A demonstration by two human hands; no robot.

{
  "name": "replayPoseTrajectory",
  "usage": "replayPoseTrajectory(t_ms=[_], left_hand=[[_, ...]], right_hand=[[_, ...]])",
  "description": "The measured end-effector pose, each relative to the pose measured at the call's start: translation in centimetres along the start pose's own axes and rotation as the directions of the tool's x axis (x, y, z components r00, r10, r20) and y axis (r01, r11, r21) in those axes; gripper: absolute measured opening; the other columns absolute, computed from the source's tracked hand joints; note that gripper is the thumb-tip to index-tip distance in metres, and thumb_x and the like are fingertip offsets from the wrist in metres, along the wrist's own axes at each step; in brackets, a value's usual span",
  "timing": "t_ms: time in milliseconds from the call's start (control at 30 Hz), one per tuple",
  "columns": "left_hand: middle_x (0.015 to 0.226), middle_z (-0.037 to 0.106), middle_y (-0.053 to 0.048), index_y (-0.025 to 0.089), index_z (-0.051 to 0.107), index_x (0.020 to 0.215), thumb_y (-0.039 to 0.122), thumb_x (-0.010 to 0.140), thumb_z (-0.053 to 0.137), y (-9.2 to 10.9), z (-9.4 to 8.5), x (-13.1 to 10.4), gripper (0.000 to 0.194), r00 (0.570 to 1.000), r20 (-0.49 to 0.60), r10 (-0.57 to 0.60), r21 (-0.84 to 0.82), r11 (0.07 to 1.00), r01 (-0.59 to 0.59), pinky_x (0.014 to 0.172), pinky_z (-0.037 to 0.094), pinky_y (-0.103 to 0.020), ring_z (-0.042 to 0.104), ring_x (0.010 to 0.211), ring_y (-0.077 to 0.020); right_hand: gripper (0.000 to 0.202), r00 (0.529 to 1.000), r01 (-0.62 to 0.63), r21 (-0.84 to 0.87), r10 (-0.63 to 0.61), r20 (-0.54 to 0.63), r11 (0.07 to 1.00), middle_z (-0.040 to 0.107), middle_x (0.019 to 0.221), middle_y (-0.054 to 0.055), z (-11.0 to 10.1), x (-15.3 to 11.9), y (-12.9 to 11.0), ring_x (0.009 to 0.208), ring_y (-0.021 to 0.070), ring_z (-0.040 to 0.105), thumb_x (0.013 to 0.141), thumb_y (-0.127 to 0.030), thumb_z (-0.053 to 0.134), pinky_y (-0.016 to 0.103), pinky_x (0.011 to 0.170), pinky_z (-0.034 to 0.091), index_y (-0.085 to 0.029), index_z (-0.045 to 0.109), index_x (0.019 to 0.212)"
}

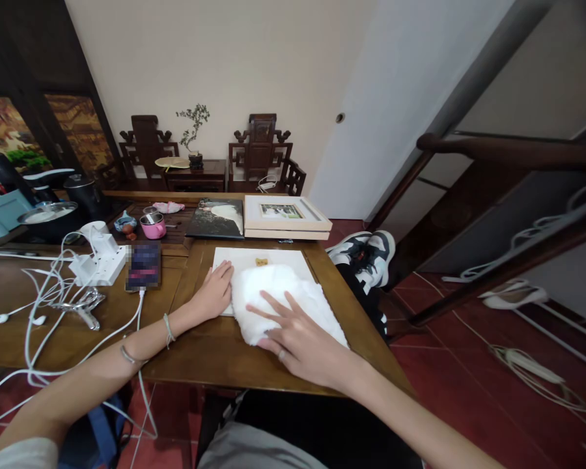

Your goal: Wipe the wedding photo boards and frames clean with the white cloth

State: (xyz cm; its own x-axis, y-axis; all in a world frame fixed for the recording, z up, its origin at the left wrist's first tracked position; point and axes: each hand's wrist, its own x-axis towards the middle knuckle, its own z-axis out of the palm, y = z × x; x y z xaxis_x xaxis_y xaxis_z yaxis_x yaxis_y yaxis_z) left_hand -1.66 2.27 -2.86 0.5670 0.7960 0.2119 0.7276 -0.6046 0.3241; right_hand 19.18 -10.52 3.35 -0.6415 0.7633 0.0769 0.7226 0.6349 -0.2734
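Observation:
A white fluffy cloth lies on the table, covering much of a flat white board. A small yellowish cat-shaped piece shows on the board just beyond the cloth. My right hand rests on the cloth with its fingers spread; its thumb is at the cloth's near edge. My left hand lies flat with fingers stretched out along the board's left side, next to the cloth. The cloth hides the board's near part.
Behind the board are a stack of light-framed pictures and a dark picture panel. A phone, white power strip, tangled cables and a pink cup are left. Shoes of another person show beyond the table's right edge.

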Motion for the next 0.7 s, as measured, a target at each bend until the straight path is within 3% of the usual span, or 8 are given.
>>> replayPoseTrajectory(t_ms=[133,233,333,433,500,700], left_hand=[[0.15,0.035,-0.018,0.009,0.04,0.138,0.021,0.095,0.029,0.1,-0.1,0.0,0.046,1.0,-0.008,-0.006,-0.005,1.0,0.006,0.115,0.023,-0.05,0.026,0.142,-0.0263],[0.15,0.034,-0.019,0.008,0.039,0.139,0.023,0.095,0.029,0.1,-0.1,0.0,0.047,1.0,0.002,-0.011,-0.014,1.0,0.011,0.115,0.023,-0.051,0.025,0.143,-0.0266],[0.151,0.033,-0.018,0.009,0.038,0.139,0.024,0.096,0.028,0.1,0.0,0.0,0.047,1.0,-0.001,-0.014,-0.027,1.0,0.014,0.116,0.022,-0.051,0.025,0.143,-0.0266],[0.151,0.033,-0.02,0.007,0.037,0.14,0.023,0.096,0.028,0.2,-0.1,0.0,0.048,1.0,0.006,-0.017,-0.039,0.999,0.017,0.116,0.021,-0.052,0.024,0.143,-0.027],[0.15,0.033,-0.02,0.007,0.036,0.14,0.022,0.095,0.027,0.2,-0.3,0.0,0.048,1.0,0.006,-0.006,-0.05,0.999,0.007,0.116,0.021,-0.053,0.024,0.143,-0.0275],[0.15,0.033,-0.019,0.01,0.037,0.139,0.018,0.093,0.028,0.2,-0.3,-0.1,0.047,0.999,0.019,0.027,-0.04,0.999,-0.026,0.114,0.023,-0.056,0.024,0.143,-0.0284]], right_hand=[[0.048,0.995,-0.088,0.066,0.09,-0.028,0.994,0.055,0.137,0.011,-0.9,1.5,3.8,0.142,0.0251,0.025,0.1,-0.041,0.027,0.054,0.116,0.016,-0.019,0.069,0.103],[0.05,0.979,-0.19,0.019,0.191,-0.074,0.982,0.053,0.138,0.014,-1.1,4.6,7.1,0.143,0.0258,0.022,0.1,-0.043,0.025,0.056,0.115,0.016,-0.017,0.065,0.115],[0.048,0.961,-0.259,-0.064,0.251,-0.114,0.964,0.055,0.136,0.015,-0.7,7.9,8.4,0.142,0.0297,0.023,0.1,-0.038,0.027,0.061,0.11,0.019,-0.015,0.066,0.114],[0.042,0.953,-0.274,-0.124,0.253,-0.165,0.954,0.05,0.142,0.01,0.2,9.4,7.2,0.142,0.0352,0.021,0.099,-0.034,0.031,0.067,0.106,0.018,-0.017,0.069,0.11],[0.04,0.963,-0.225,-0.124,0.202,-0.177,0.966,0.047,0.144,0.007,0.7,8.8,5.5,0.142,0.0358,0.019,0.098,-0.032,0.034,0.068,0.107,0.016,-0.018,0.07,0.108],[0.04,0.995,-0.008,-0.012,0.006,-0.096,1.0,0.052,0.141,0.007,0.5,2.3,1.0,0.143,0.0297,0.021,0.099,-0.03,0.034,0.061,0.114,0.014,-0.019,0.072,0.092]])
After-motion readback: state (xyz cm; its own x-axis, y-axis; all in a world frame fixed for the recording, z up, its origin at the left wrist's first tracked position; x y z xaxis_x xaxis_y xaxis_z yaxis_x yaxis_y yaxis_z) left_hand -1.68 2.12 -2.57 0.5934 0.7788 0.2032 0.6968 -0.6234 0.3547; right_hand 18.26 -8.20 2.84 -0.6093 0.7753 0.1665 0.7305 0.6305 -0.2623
